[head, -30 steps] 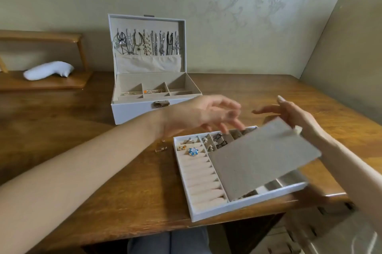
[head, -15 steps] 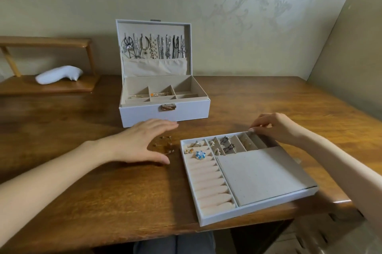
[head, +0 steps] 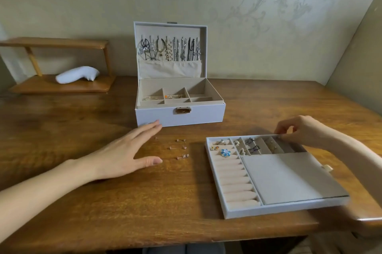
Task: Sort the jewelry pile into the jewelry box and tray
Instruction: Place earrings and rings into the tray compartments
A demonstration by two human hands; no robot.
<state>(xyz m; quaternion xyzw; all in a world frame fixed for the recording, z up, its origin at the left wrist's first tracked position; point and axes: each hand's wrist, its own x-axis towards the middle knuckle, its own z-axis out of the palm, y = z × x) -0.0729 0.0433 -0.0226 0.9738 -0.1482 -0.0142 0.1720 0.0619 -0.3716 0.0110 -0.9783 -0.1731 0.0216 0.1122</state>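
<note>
A white jewelry box (head: 179, 116) stands open at the back of the wooden table, with necklaces (head: 169, 49) hanging in its lid and small pieces in its compartments. A white tray (head: 233, 210) lies at front right, with rings and earrings in its far slots and a grey flap (head: 289, 179) lying flat over its right part. Several small stud earrings (head: 179, 148) lie loose on the table between box and tray. My left hand (head: 128, 154) hovers flat with straight fingers just left of the studs. My right hand (head: 299, 129) pinches the tray's far rim.
A wooden shelf (head: 62, 86) at the back left holds a white bust-shaped stand (head: 77, 74). The table's front edge (head: 186, 239) runs close below the tray, whose right end overhangs near the table's corner. A wall rises on the right.
The grey flap, held up a second ago, now lies flat on the tray. My left hand swung left, down beside the loose studs. My right hand moved to the tray's far rim.
</note>
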